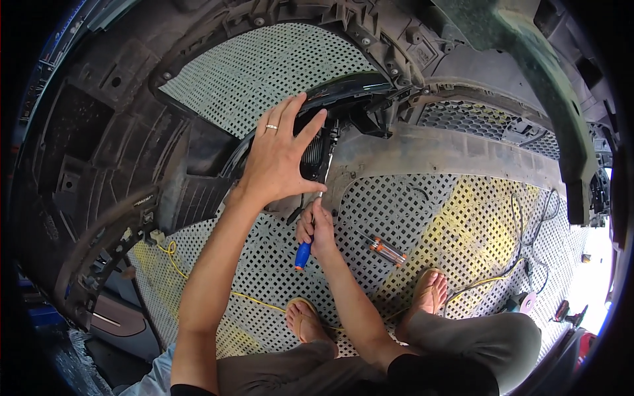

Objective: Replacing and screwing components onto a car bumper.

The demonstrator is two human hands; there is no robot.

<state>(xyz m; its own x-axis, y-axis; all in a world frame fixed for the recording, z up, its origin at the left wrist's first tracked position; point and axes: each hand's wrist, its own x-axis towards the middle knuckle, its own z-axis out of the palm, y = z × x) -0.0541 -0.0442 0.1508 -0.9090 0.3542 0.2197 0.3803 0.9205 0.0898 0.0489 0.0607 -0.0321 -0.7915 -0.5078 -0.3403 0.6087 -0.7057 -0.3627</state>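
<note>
My left hand (pixel 281 158), a ring on one finger, has its fingers spread over a black finned unit (pixel 312 150) in the bumper's opening. Its thumb is beside the metal shaft of a screwdriver (pixel 302 256). Below it, my right hand (pixel 317 231) is closed around that screwdriver, its blue handle with an orange end sticking out underneath. The shaft points up along the unit's right side; the tip's exact contact is hard to make out. Around both hands curves a large dark car bumper (pixel 422 153), seen from its inner side. Part of the unit is hidden behind my left hand.
Another screwdriver (pixel 388 251), clear and orange, lies on the perforated floor tiles (pixel 396 204) right of my hands. A yellow cable (pixel 257 302) crosses near my feet. Dark cables (pixel 522 231) and a power tool (pixel 525 303) are farther right. A green-grey bar (pixel 538 72) arches at upper right.
</note>
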